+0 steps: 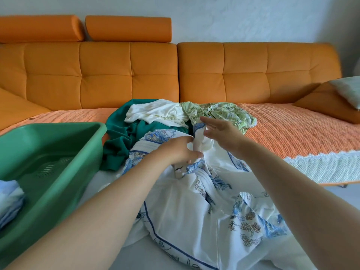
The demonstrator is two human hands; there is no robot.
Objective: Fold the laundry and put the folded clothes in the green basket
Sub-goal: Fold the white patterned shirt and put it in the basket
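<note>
A white garment with a blue floral print (196, 207) lies crumpled in front of me, spilling from the sofa seat toward my lap. My left hand (178, 151) grips a bunched fold of it near its top. My right hand (224, 133) hovers just beyond, fingers spread and relaxed, touching the raised white fabric. Behind lie a dark green cloth (120, 137), a cream garment (155, 114) and a light green patterned garment (224, 114) in a heap. The green basket (64, 168) stands at the left with a folded pale blue item (9, 201) in its near corner.
An orange sofa (136, 75) with a woven orange cover (292, 133) runs across the view. A cushion (331, 100) lies at the far right. The cover's white fringe (321, 164) hangs at the seat edge on the right.
</note>
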